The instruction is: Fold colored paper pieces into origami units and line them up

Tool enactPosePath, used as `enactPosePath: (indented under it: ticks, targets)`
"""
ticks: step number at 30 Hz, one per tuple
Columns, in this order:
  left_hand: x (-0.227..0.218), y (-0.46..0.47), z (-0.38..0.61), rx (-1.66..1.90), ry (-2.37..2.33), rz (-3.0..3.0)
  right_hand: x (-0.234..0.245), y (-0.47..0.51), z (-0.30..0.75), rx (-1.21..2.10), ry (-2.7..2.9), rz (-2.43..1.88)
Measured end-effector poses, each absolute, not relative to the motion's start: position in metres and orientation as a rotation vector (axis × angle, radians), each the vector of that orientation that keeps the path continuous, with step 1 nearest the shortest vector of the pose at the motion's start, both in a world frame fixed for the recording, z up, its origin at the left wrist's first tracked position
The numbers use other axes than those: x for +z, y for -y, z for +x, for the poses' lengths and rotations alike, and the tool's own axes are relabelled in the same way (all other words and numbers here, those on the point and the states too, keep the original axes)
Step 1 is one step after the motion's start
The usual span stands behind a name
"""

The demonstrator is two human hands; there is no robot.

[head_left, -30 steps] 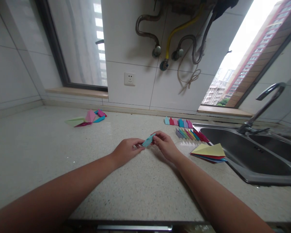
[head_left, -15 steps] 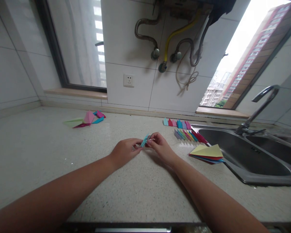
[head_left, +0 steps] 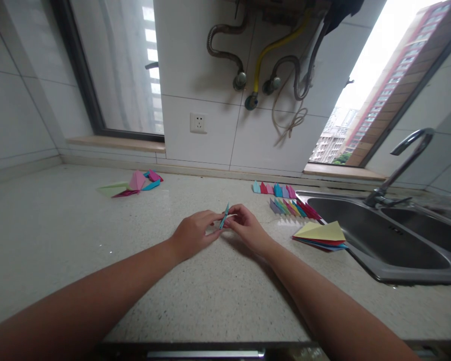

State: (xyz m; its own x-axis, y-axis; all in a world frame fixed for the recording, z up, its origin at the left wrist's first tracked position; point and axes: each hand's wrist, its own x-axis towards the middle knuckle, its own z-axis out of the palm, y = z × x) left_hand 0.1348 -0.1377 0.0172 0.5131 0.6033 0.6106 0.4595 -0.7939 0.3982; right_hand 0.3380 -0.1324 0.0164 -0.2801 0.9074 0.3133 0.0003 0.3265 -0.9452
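Both my hands meet at the middle of the speckled countertop (head_left: 210, 296). My left hand (head_left: 193, 233) and my right hand (head_left: 246, 228) pinch a small folded light-blue paper piece (head_left: 224, 217) between their fingertips, held edge-on and nearly upright. To the right of my right hand lies a row of folded coloured paper pieces (head_left: 293, 208), and behind it a second shorter row (head_left: 274, 189). A stack of coloured paper sheets with a yellow one on top (head_left: 320, 234) lies by the sink.
A steel sink (head_left: 383, 240) with a tap (head_left: 402, 165) fills the right side. Loose folded papers in green, pink and blue (head_left: 133, 184) lie at the back left. Tiled wall with a socket (head_left: 198, 122) and hoses stands behind.
The blue paper piece has been folded narrower and turned from lying flat and tilted to standing edge-on between my fingertips. Both hands stayed in place.
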Motion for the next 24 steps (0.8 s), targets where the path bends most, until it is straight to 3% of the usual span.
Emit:
enactPosePath:
  ticks: [13, 24]
  targets:
    - [0.0111, 0.1304, 0.142, 1.259, -1.008, 2.028, 0.0143, 0.13, 0.3393, 0.921, 1.655, -0.84]
    - [0.016, 0.1347, 0.1395, 1.212, -0.983, 2.228, 0.0192, 0.1384, 0.341, 0.745, 1.93, -0.915]
